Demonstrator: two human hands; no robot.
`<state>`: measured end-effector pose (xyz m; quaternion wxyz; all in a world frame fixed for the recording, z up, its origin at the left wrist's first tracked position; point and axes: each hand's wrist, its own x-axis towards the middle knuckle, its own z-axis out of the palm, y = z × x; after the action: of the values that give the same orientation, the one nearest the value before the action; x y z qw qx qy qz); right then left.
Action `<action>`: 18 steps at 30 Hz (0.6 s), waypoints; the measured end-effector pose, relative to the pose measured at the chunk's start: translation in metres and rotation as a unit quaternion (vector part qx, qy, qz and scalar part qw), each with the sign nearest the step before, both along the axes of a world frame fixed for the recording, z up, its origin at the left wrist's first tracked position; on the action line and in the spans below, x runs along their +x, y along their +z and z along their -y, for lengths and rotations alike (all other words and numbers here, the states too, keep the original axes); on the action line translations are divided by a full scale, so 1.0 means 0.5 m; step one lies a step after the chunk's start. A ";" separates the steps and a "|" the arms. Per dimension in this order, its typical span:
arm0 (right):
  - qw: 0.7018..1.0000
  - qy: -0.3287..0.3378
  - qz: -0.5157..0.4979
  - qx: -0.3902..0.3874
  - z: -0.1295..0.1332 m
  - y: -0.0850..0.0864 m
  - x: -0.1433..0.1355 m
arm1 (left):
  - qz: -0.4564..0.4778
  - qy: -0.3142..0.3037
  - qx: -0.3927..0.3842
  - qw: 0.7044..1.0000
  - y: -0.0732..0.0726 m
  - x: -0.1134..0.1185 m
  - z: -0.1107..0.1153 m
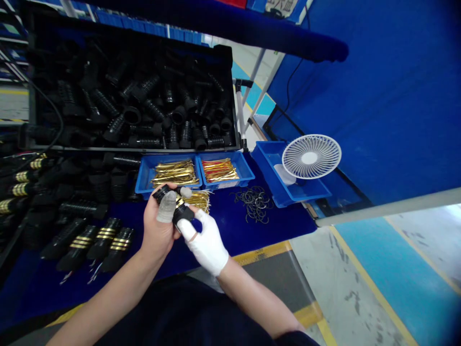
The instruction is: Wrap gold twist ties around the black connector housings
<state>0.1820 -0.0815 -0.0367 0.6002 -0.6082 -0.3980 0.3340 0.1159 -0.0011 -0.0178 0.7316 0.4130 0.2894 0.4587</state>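
Observation:
Between both hands is a black ribbed tube part (183, 212) with a gold band around it. My left hand (161, 218), wearing grey finger cots on thumb and finger, grips its ribbed end. On the smooth black end, my white-gloved right hand (207, 240) closes its thumb and fingers. Just beyond the hands lies a loose bundle of gold strips (199, 200). Two blue bins behind hold gold strips (175, 172) and red-and-gold strips (220, 170). To the left, several gold-banded black parts (105, 235) with wire ends lie on the blue cloth.
A large black crate (236, 129) full of black ribbed parts stands at the back. Black curved rings (256, 203) lie in a heap on the right. Beyond them, a white fan (310, 156) stands in a blue bin (275, 185). More black parts (82, 209) crowd the left.

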 end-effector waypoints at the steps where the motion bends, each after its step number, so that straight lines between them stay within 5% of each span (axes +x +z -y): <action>1: 0.995 -0.043 0.095 0.004 -0.002 -0.002 0.000 | 0.003 0.022 0.006 1.000 -0.003 0.005 0.000; 5: 0.937 -0.071 0.342 -0.023 -0.004 -0.011 -0.001 | 0.038 0.051 -0.022 0.998 -0.004 0.017 -0.005; 12: 0.930 -0.039 0.365 0.001 0.001 -0.020 -0.017 | 0.013 0.064 -0.004 0.998 0.007 0.001 -0.013; 15: 0.947 0.008 0.318 0.036 0.012 0.017 0.003 | 0.007 0.040 -0.028 0.999 0.025 -0.015 -0.025; 18: 0.970 0.004 0.223 0.100 0.055 0.096 0.040 | 0.027 0.010 -0.041 0.999 0.066 -0.055 -0.029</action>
<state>0.2019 -0.1088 0.0112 0.5526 -0.6024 -0.5558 0.1513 0.0883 0.0134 0.0154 0.7512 0.3669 0.2919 0.4647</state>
